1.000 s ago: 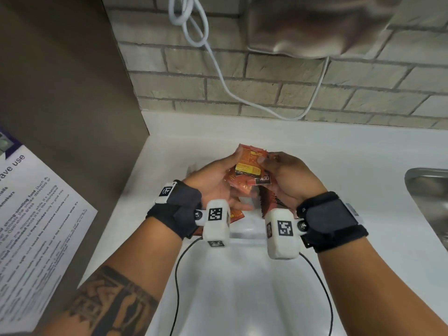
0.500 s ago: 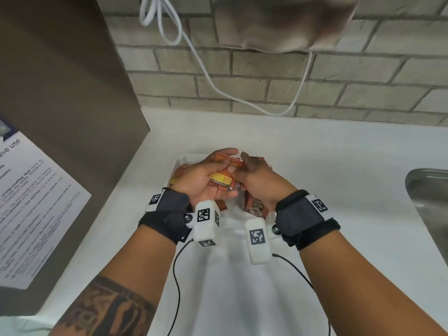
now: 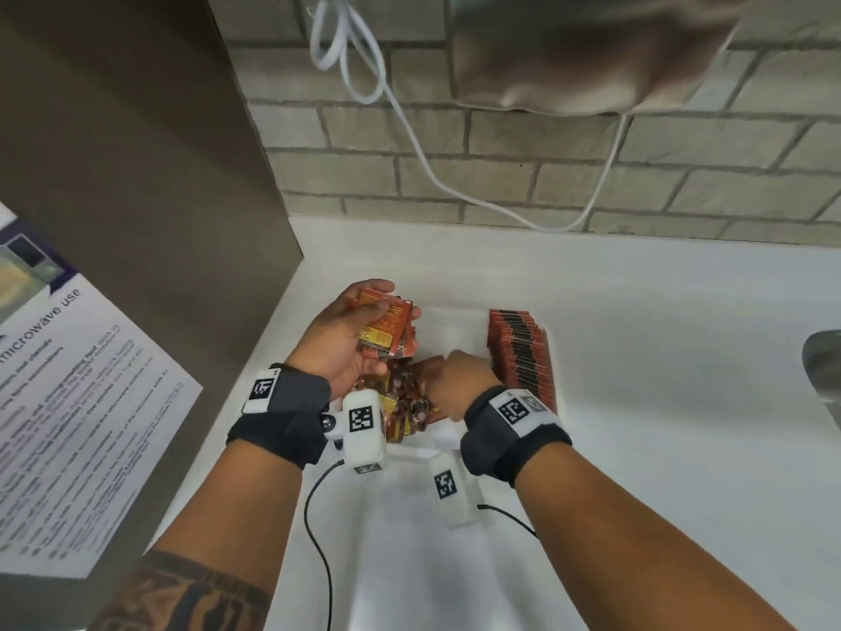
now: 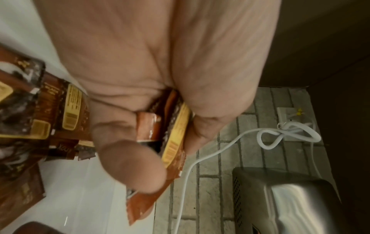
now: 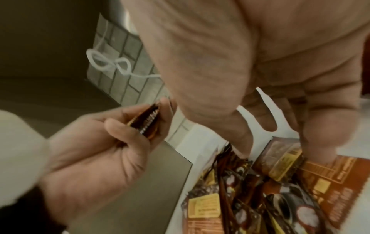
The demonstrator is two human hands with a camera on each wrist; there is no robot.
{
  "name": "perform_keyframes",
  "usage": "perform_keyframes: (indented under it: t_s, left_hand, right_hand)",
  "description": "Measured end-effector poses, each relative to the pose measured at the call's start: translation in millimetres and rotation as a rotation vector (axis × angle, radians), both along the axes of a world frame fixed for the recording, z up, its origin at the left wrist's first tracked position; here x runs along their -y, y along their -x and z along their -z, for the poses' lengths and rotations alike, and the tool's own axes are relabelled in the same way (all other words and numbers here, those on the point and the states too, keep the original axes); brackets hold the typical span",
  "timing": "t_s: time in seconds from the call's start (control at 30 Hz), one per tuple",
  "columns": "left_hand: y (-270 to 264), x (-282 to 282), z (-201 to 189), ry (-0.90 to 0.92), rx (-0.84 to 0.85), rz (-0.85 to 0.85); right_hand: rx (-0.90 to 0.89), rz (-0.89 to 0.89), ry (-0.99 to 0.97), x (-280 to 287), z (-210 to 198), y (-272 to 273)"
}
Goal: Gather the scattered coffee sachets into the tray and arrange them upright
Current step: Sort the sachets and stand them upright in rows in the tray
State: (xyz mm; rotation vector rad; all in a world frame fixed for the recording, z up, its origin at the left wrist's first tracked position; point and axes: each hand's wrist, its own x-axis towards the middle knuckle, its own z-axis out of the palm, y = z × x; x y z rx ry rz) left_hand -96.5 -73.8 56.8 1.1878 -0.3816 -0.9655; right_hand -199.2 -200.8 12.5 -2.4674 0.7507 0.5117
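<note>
So your left hand [image 3: 339, 337] has a small stack of sachets [image 3: 387, 327] pinched between thumb and fingers, held up over the far left of the tray [image 3: 459, 330]. Your right hand [image 3: 459, 380] is reaching down into the loose sachets [image 3: 405, 403] piled at the tray's near end, fingers spread and touching the pile; its grip isn't clamped on one yet. Along the tray's right side, a neat row of sachets [image 3: 521, 352] stands on edge. Everything sits on the white surface [image 3: 660, 357].
</note>
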Motion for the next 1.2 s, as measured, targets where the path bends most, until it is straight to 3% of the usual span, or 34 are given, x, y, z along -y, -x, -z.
perform_keyframes:
  t_s: [0.27, 0.4, 0.6, 0.63, 0.73, 0.87, 1.07, 1.2]
  left_hand:
    - [-22.1, -12.4, -2.8, -0.017, 0.021, 0.071]
    - [-30.1, -15.7, -2.4, -0.001, 0.012, 0.096]
    - [-35.3, -16.6, 0.1, 0.003, -0.005, 0.121]
    - [-35.1, -15.9, 0.8, 0.0, -0.004, 0.122]
    - [-32.3, -12.3, 2.5, -0.018, 0.003, 0.11]
    - [-22.5, -4.2, 4.9, -0.062, 0.028, 0.076]
    - [2.6, 13.2, 7.2, -0.115, 0.119, 0.04]
    - [19.4, 23.6, 1.8, -0.055, 0.088, 0.067]
  right_hand:
    - [-0.203, 0.09, 0.2, 0.9, 12.0, -47.6]
    - [-0.226, 0.181, 0.164, 0.8, 24.9, -59.5]
    - [-0.258, 0.023, 0.132, 7.9, 12.4, -51.4]
    - [-0.247, 0.069, 0.127, 7.4, 6.5, -49.7]
    - [-0.158, 0.12, 0.089, 9.2, -9.8, -39.8]
    - [0.073, 0.344, -0.117, 13.6, -37.7, -18.5]
    - [0.41, 0.292, -0.077, -0.2, -76.0, 15.2]
    - [0.583, 0.298, -0.133, -7.8, -68.3, 32.6]
